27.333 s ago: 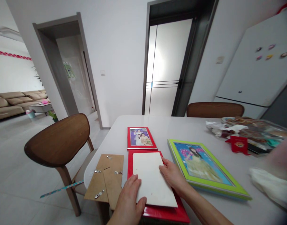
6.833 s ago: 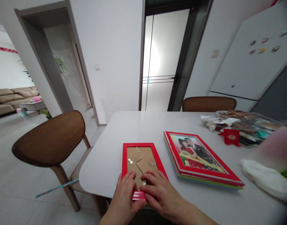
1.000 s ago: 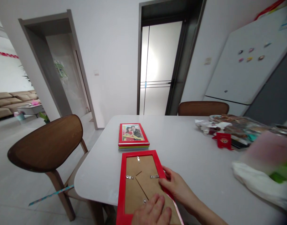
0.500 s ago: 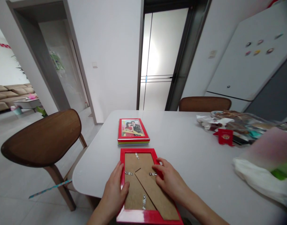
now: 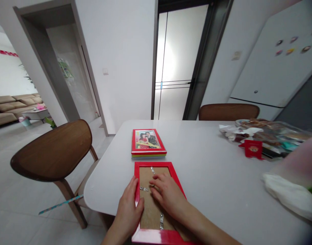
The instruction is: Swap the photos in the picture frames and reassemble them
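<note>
A red picture frame (image 5: 178, 183) lies face down at the table's near edge, its brown backing board (image 5: 145, 214) facing up. Metal clips (image 5: 161, 221) hold the board along its sides. My left hand (image 5: 130, 207) grips the frame's left side, fingers along the outer edge and thumb over the board. Over the middle of the board is my right hand (image 5: 168, 197), its fingers bent and apart at the upper end of the brown stand leg. That hand and forearm hide most of the leg and the right clip. Whether the fingertips press on the leg is unclear.
Beyond the frame, a stack of picture frames (image 5: 148, 141) has a couple's photo on top. Plastic-covered items (image 5: 280, 132), a red packet (image 5: 253, 149) and a white bag (image 5: 288, 194) sit on the table's right. Wooden chairs (image 5: 53, 149) stand at the left and far side.
My right hand has moved left from the frame's right edge to the middle of the backing board. My left hand keeps its hold. The view has shifted slightly.
</note>
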A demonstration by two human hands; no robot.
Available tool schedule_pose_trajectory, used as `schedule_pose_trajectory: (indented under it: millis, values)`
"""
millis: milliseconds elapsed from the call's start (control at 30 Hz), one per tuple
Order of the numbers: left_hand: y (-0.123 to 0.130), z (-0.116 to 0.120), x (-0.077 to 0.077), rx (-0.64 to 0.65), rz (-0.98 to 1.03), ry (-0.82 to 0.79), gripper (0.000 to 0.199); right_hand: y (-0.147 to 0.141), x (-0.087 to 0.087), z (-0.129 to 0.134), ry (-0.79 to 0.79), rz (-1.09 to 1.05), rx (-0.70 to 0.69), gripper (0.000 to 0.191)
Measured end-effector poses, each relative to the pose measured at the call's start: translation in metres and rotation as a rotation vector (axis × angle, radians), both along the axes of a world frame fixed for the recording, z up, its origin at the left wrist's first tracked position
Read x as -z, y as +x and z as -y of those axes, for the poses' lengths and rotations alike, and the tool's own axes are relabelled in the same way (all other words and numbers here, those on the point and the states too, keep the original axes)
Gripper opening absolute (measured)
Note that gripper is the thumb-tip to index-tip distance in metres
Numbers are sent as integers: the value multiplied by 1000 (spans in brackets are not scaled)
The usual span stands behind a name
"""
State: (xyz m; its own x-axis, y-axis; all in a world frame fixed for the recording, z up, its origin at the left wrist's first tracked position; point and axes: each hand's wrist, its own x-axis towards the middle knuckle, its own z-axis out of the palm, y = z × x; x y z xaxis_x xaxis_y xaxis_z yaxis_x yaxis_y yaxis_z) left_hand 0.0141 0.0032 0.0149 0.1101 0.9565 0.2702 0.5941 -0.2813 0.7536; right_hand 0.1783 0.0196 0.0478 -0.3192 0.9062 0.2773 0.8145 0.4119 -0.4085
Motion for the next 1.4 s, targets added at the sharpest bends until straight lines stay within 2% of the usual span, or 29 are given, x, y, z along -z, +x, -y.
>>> schedule_pose_trajectory:
  millis: [100,233,367,533,700,833,1000,1067,1167,1300,1400]
  values:
    - [0,-1,-1,1,0,-1,49,-24,-3,-7,-68,39,-72,18]
    - [0,-1,0,1,43,-12,47,-36,2,-13,-84,66,-60,18]
    - [0,0,3,-9,53,-6,50,-30,8,-16,-45,51,-31,19]
    - [0,0,2,13,-10,7,50,-13,12,-27,29,64,130,22]
    - [0,0,2,9,-20,0,50,-11,13,-35,23,66,95,24]
    - [0,0,1,1,43,-2,50,-6,5,-22,-1,26,36,28]
    - [-1,2,0,-13,70,1,53,23,-9,20,-250,-101,-262,32]
    - [0,2,1,-16,74,9,52,29,-11,33,-307,-81,-308,31]
    - [0,2,2,-22,70,3,51,28,-11,40,-299,-71,-295,24]
    - [1,1,4,-16,37,0,51,19,-9,37,-248,-101,-242,11]
    - [1,1,3,-18,61,6,51,16,-7,35,-202,-113,-181,16]
